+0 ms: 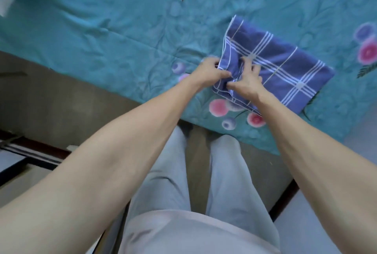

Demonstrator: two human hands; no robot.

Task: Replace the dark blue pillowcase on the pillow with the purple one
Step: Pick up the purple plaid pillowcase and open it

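- Nearest, pale trousers (222, 182) and a light shirt hem are seen above a brown floor (51, 98).
- The left hand (212, 71) is curled, pinching the open hem of the pillowcase (285, 70) at its 9 o'clock end.
- The right hand (245, 82) is bent, fingers spread and pressing into the bunched fabric just beside it.
- The blue pillowcase, white-checked thin cotton, lies flat and rectangular on the bed (102, 29), toward 2 o'clock.
- For this step, the two hem layers are probably best parted evenly before the opening is widened.
- The bedsheet is teal, creased, with pink and blue flowers.
- No purple case can be seen.
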